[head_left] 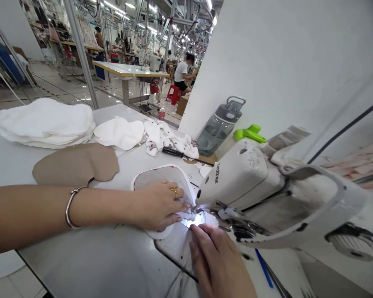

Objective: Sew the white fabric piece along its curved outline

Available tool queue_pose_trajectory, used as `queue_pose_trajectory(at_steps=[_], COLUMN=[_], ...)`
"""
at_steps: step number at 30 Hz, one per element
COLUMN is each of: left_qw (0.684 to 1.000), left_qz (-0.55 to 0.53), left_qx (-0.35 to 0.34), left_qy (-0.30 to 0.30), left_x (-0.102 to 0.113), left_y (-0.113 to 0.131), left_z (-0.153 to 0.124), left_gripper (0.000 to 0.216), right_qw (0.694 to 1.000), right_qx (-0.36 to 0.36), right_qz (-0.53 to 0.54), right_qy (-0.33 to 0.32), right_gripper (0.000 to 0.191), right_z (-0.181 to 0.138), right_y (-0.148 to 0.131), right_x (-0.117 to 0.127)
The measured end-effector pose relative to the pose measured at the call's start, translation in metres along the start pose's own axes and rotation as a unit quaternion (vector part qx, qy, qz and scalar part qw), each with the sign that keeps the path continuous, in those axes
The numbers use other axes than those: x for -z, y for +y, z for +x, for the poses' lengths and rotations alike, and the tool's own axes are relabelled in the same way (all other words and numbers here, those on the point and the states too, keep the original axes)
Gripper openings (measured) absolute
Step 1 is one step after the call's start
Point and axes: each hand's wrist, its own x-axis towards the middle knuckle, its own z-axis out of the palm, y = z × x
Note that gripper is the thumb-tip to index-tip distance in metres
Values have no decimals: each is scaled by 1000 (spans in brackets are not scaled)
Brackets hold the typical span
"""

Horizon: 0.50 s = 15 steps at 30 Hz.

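Head view: left hand [157, 205] open, pressing fabric piece [155, 176] onto table [81, 269], beside sewing machine [236, 178]
Right hand: open [219, 263], fingers flat, near
Risk: slipping fabric could pull fingers under machine

Hands, two: one left hand [157, 205], one right hand [219, 260]. Metal bangles, one [73, 207]. Gold rings, one [174, 191]. Curved fabric pieces under the hands, one [161, 178]. Sewing machine heads, one [245, 186]. Water bottles, one [219, 128]. Screwdrivers, one [172, 152]. Brown cardboard patterns, one [76, 164]. Stacks of white padded fabric, one [45, 123]. Seated co-workers, one [182, 70]. Red stools, one [173, 94].
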Motion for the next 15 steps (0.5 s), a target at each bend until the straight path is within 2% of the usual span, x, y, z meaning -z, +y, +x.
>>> queue_pose_trajectory(at_steps=[4,7,11,15], left_qw=[997,997,999,999], left_qz=[-48,-44,6,45], left_qx=[-54,-59,-45,-21], left_qy=[10,-5,-13,-9], left_x=[6,11,13,9], left_y=[-11,-13,2,24], left_z=[-2,-3,-7,-13], left_gripper=[33,35,35,49], right_qw=[1000,999,996,998], right_qx=[-2,-27,-52,-11], right_qz=[14,41,74,60], right_qy=[16,19,23,-16], right_gripper=[33,29,31,30], right_z=[4,7,5,3], right_y=[-4,-8,-8,-2], right_x=[3,6,6,6])
